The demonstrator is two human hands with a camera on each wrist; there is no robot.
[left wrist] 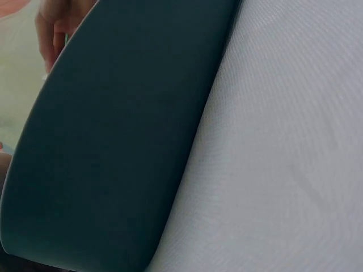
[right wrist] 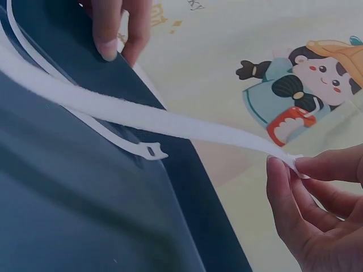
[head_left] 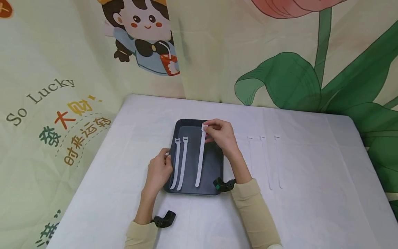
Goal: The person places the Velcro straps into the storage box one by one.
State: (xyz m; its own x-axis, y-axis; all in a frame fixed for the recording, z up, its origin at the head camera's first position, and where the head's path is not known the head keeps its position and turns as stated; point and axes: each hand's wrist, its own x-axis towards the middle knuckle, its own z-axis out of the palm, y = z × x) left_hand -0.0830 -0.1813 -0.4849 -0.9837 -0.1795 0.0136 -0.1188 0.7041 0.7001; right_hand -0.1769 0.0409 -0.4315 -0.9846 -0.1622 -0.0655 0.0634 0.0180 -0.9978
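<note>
Right hand (head_left: pixel 221 135) pinches a white strap (head_left: pixel 201 155) by its slotted end over the dark tray (head_left: pixel 191 133), probably to keep it straight. Left hand (head_left: pixel 160 169) grips the tray's left rim, likely steadying it. Two straps (head_left: pixel 182 162) lie inside, three straps (head_left: pixel 266 162) on the table (head_left: pixel 311 193).

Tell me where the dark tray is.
In the head view, the dark tray lies mid-picture on the white table, between the left hand at its left edge and three straps to its right.

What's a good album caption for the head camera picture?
A person's right grip holds a white strap over a dark tray; two more straps lie inside.
</note>
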